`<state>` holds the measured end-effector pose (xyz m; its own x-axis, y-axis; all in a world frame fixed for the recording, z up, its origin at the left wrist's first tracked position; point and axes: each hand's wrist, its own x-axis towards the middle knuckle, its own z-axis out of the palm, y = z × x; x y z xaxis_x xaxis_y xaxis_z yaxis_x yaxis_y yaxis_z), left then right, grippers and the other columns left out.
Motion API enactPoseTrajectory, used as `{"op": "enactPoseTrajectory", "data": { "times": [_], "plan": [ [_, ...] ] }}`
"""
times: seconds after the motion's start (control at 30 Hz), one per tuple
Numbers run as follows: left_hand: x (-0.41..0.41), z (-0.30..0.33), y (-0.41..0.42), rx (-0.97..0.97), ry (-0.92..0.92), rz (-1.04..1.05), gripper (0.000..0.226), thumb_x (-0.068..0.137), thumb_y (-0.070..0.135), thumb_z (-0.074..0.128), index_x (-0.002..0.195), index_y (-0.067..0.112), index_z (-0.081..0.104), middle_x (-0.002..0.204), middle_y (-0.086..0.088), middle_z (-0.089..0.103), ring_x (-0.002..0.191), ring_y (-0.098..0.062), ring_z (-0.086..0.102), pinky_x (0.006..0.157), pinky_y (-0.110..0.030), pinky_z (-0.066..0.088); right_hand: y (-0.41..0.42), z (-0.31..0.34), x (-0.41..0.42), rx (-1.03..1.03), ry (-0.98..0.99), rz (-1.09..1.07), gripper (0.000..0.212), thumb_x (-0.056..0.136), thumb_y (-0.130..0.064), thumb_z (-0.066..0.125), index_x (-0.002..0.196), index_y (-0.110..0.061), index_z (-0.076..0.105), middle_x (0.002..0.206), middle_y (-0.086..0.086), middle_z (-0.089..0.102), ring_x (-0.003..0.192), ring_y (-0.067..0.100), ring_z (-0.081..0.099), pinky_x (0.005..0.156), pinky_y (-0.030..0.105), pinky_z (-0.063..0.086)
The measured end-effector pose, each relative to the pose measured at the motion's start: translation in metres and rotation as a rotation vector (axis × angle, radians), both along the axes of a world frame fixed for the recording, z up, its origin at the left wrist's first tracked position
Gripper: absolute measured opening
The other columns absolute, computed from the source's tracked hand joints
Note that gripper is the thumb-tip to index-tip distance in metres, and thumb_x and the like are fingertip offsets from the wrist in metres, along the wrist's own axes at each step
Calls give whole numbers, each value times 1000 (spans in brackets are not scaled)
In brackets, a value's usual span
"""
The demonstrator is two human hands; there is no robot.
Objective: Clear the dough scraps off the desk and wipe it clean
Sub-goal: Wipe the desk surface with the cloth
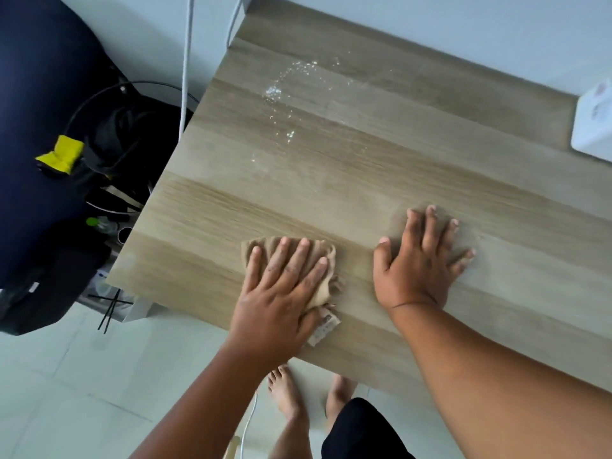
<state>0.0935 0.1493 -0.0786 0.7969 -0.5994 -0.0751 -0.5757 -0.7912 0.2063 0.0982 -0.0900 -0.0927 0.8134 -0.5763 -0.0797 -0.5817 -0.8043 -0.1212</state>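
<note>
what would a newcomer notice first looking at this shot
First, the two hands flat on the wooden desk: the left hand presses a beige cloth near the front edge, while the right hand rests bare on the wood beside it. Next, a trail of glinting water droplets towards the desk's far left. A white box sits at the right edge.
</note>
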Motion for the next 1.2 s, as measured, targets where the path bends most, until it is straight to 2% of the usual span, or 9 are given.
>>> {"op": "enactPoseTrajectory", "data": {
  "times": [0.13, 0.27, 0.33, 0.47, 0.63, 0.73, 1.0, 1.1, 1.2],
  "plan": [
    [16, -3, 41, 50, -42, 182, 70, 96, 57, 45, 159, 28, 37, 171, -4, 23, 159, -31, 13, 121, -66, 19, 0, -2, 0, -6, 3, 5, 71, 92, -55, 34, 156, -23, 34, 171, 3, 17, 158, 39, 8, 117, 77, 6],
    [34, -3, 9, 101, -10, 366, 74, 95, 61, 41, 161, 29, 30, 171, -7, 19, 159, -35, 9, 122, -70, 8, 0, -2, 0, -6, 1, 2, 71, 92, -54, 34, 156, -23, 35, 171, 3, 17, 158, 39, 8, 117, 77, 5],
    [39, -3, -14, 97, -2, 337, 76, 96, 64, 39, 162, 30, 25, 172, -7, 16, 159, -37, 6, 121, -71, 7, 0, -2, 0, -4, 3, 3, 71, 92, -54, 34, 156, -23, 34, 171, 2, 17, 158, 39, 7, 118, 77, 4],
    [24, -4, -43, 46, -36, 42, 71, 98, 58, 41, 161, 29, 29, 172, -7, 18, 159, -36, 8, 118, -71, 15, -1, -2, 1, 10, 21, 2, 72, 91, -55, 32, 157, -25, 32, 172, 1, 13, 159, 37, 2, 118, 76, 4],
    [2, -7, -1, -3, -44, -77, 68, 99, 54, 47, 161, 30, 30, 172, 2, 17, 160, -26, 11, 122, -64, 20, -1, 0, 1, 15, 37, 2, 73, 92, -56, 29, 158, -25, 30, 173, 0, 11, 159, 36, 2, 118, 76, 5],
    [13, -5, 35, 12, -43, -24, 63, 103, 58, 36, 160, 32, 32, 171, 2, 22, 159, -27, 16, 121, -65, 21, 0, 0, 0, 14, 36, 4, 73, 92, -56, 30, 158, -24, 31, 173, 1, 12, 159, 37, 3, 118, 76, 5],
    [138, 2, 63, 53, 59, 479, 70, 95, 55, 29, 162, 32, 26, 173, -2, 14, 159, -29, 6, 125, -63, 2, 1, 1, 1, 2, 31, 7, 74, 92, -54, 32, 158, -21, 34, 172, 4, 15, 159, 38, 5, 118, 76, 5],
    [178, 3, 41, 49, 79, 458, 72, 95, 57, 26, 163, 35, 21, 173, -1, 10, 159, -29, 2, 125, -62, -1, 1, 1, 0, -5, 32, 4, 74, 92, -54, 32, 158, -21, 34, 172, 4, 15, 158, 39, 5, 118, 76, 5],
    [188, 4, 11, 101, 76, 296, 71, 96, 60, 24, 163, 36, 18, 174, 0, 6, 160, -29, -1, 126, -60, -4, 2, 3, 0, 2, 38, 6, 75, 91, -55, 31, 158, -21, 34, 172, 3, 14, 159, 38, 3, 118, 75, 4]
  ]
}}
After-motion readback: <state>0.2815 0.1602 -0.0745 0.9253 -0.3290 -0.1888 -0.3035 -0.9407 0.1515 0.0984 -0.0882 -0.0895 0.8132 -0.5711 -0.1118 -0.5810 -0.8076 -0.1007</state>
